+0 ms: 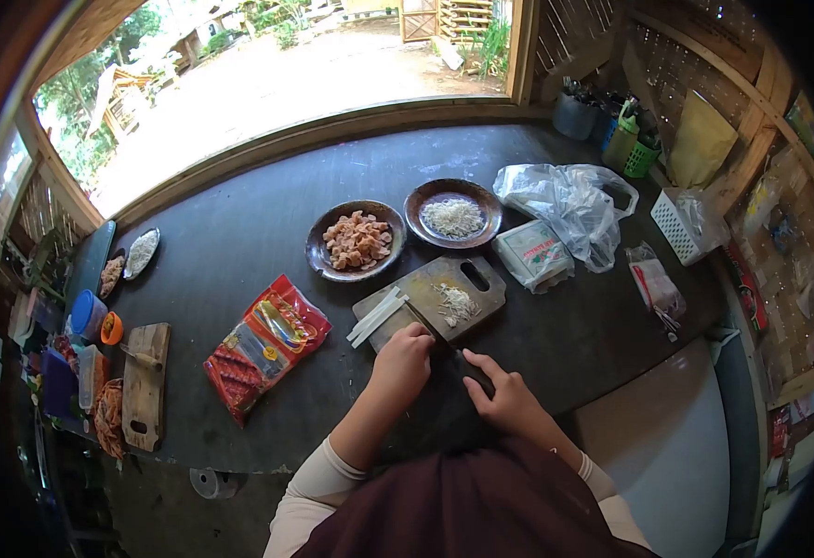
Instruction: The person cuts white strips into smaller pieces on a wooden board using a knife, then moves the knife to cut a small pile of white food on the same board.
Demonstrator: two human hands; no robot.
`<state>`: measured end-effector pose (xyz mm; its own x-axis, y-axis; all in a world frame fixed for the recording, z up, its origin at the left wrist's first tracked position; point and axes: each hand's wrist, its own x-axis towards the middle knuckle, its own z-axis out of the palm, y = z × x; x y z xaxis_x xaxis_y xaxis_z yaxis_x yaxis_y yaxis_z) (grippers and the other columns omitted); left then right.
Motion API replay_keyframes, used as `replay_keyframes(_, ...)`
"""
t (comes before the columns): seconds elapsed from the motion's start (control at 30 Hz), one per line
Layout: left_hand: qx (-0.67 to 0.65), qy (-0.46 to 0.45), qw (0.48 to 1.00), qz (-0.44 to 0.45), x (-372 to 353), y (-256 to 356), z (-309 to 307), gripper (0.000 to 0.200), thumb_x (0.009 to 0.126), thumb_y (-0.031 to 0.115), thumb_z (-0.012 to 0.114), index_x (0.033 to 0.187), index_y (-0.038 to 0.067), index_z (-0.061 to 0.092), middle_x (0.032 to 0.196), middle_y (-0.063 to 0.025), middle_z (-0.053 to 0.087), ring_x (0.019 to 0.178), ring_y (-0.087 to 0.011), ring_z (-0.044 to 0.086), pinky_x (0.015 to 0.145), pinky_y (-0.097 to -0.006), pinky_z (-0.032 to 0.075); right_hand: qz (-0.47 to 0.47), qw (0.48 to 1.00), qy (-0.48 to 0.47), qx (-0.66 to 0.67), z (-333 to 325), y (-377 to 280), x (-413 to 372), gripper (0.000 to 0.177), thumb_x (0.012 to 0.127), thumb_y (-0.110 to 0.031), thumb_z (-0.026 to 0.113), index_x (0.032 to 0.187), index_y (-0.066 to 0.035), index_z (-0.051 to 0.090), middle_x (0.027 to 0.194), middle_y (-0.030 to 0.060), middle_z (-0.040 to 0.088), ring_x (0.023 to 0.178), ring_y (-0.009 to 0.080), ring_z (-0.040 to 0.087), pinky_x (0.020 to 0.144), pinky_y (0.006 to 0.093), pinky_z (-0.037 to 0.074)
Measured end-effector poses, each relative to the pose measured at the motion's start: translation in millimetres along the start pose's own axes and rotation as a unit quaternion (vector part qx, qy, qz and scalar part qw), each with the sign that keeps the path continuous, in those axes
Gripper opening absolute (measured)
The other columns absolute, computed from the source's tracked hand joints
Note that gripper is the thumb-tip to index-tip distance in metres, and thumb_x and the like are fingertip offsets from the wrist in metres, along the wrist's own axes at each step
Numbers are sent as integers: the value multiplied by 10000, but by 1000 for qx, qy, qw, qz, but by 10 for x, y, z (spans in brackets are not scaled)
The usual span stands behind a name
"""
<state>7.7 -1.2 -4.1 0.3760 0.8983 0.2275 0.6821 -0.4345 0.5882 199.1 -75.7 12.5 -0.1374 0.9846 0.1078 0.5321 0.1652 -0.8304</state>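
My left hand (405,353) has its fingers bent together over the near ends of several pale white strips (379,316) on a worn cutting board (396,284). My right hand (509,400) is wrapped round the dark handle of a knife (433,323). The blade lies across the board, beside my left fingertips. On the blade's right side is a small heap of chopped white bits (457,305). Behind the board, one dark plate (416,228) bears more white bits (453,218), and another plate (318,256) holds brownish-pink cut pieces (358,240).
A red printed packet (267,346) lies to the left. Farther left are a wooden board (146,377) and a blue-lidded tub (88,314). A clear plastic bag (574,205), a white-green packet (534,254) and a white basket (681,223) stand on the right.
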Motion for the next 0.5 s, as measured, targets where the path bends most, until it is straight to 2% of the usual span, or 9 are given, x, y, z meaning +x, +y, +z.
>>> replay_keyframes(0.13,8,2,1000,1,-22,15,-11,182,802,-2,589,933,8,714,1001,-119,636,984,-305,626,862,-382,515,52,998,-41,15,-38,-87,11,443,904,-202,617,1326,-100,533,943,290,664,895,449,639,768,471,549)
replay_keyframes(0.33,-3,0,1000,-6,-1,21,-15,187,801,-5,590,934,13,719,1009,-116,646,984,-305,628,859,-383,517,-48,998,29,-12,-79,53,-186,437,902,-201,621,1316,-93,538,894,285,665,852,453,646,734,472,552)
replay_keyframes(0.4,2,17,1000,11,-2,-23,15,165,803,2,604,923,2,717,989,-138,659,926,-337,646,831,-391,521,23,1000,-7,-16,-85,-18,-147,431,904,-205,621,1313,-92,541,941,292,666,905,456,638,780,471,546)
replay_keyframes(0.5,-2,25,999,21,-12,-16,-1,174,800,-2,601,927,6,720,988,-134,661,918,-334,649,829,-393,522,43,999,-19,19,-67,-94,-44,425,911,-210,619,1313,-95,542,982,294,668,958,448,639,819,454,539)
